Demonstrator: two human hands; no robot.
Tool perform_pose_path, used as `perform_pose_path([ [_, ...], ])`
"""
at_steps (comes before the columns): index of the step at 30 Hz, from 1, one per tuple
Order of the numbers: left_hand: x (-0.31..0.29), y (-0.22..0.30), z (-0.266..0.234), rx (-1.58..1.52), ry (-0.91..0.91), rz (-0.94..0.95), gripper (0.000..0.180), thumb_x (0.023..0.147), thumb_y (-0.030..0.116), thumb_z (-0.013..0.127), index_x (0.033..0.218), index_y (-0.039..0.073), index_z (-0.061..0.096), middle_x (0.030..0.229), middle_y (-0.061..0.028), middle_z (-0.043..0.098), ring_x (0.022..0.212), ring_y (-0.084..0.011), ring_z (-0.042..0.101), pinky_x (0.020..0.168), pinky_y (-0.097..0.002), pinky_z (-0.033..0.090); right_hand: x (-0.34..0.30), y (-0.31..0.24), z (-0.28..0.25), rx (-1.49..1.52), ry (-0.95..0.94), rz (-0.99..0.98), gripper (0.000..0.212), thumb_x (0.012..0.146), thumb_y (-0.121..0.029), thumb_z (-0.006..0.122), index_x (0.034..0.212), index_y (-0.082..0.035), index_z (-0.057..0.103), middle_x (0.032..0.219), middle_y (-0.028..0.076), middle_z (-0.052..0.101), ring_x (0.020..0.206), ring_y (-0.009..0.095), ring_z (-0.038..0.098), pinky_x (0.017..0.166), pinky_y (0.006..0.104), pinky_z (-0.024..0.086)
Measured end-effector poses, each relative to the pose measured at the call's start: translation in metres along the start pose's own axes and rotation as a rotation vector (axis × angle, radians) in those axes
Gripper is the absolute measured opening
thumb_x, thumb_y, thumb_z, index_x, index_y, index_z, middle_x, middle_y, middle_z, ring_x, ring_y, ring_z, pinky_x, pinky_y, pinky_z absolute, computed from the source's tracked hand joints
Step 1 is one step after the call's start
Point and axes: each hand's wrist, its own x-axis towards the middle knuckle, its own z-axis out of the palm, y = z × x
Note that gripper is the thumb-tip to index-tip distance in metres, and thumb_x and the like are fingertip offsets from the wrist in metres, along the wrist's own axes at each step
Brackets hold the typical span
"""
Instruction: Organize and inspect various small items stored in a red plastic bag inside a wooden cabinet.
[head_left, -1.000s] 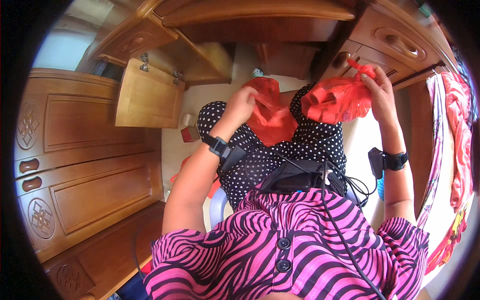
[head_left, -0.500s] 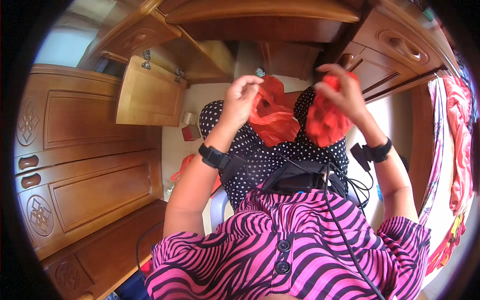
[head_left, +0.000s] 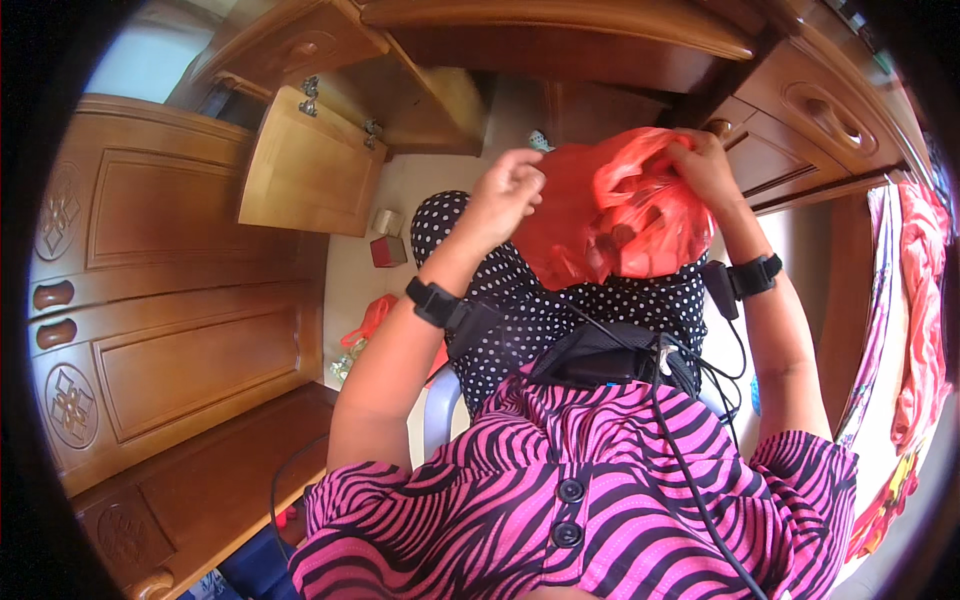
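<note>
A thin, crumpled red plastic bag [head_left: 575, 225] hangs over my knees, spread between my two hands. At its left edge, my left hand [head_left: 505, 200] is closed with the fingers curled in a pinch on the plastic. My right hand [head_left: 706, 168] grips a bunched, glossy part of red plastic at the upper right, thumb and fingers together. A dark shape shows faintly through the folds on the right. Whether the two red parts are one bag or two overlapping ones I cannot tell. Below lie my dotted black trousers [head_left: 500, 330].
An open cabinet door [head_left: 308, 165] juts out at the left, above a small red box [head_left: 388, 252] on the floor. Another red bag [head_left: 372, 322] lies by the chair [head_left: 440, 405]. Black cables [head_left: 720, 385] loop at my waist. Drawers [head_left: 830, 115] stand ahead right.
The two red plastic parts, apart half a second ago, now meet and overlap between my hands. My right hand has closed on the plastic. My left hand has shifted slightly right and down.
</note>
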Motion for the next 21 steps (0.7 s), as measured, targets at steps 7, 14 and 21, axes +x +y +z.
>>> perform_pose_path([
  [7, 0.006, -0.064, 0.052, 0.882, -0.683, 0.132, 0.074, 0.074, 0.033, 0.068, 0.136, 0.003, 0.040, 0.140, -0.0240, 0.036, 0.124, -0.0384, 0.043, 0.102, -0.0409, 0.037, 0.016, 0.022, -0.015, 0.209, 0.066, 0.153, 0.020, 0.085, -0.009, 0.052, 0.092, 0.003, 0.067, 0.078, 0.007, 0.068, 0.067, 0.014, 0.062, 0.063, 0.0267, 0.050],
  [14, 0.008, -0.075, 0.052, 1.038, -1.102, -0.052, 0.059, 0.074, 0.028, 0.068, 0.125, 0.004, 0.053, 0.119, -0.0224, 0.057, 0.106, -0.0330, 0.058, 0.091, -0.0379, 0.046, 0.023, 0.055, -0.031, 0.408, 0.164, 0.188, 0.018, 0.087, -0.010, 0.053, 0.086, 0.003, 0.065, 0.076, 0.009, 0.067, 0.062, 0.015, 0.060, 0.057, 0.0282, 0.049],
  [21, 0.009, -0.039, 0.003, 0.579, -0.799, -0.112, 0.019, 0.087, 0.016, 0.060, 0.094, -0.001, 0.065, 0.089, -0.0059, 0.067, 0.084, -0.0119, 0.060, 0.077, -0.0271, 0.047, 0.033, 0.069, -0.037, 0.321, 0.135, 0.166, 0.019, 0.087, -0.014, 0.057, 0.087, 0.002, 0.066, 0.078, 0.008, 0.068, 0.066, 0.015, 0.061, 0.058, 0.0292, 0.049],
])
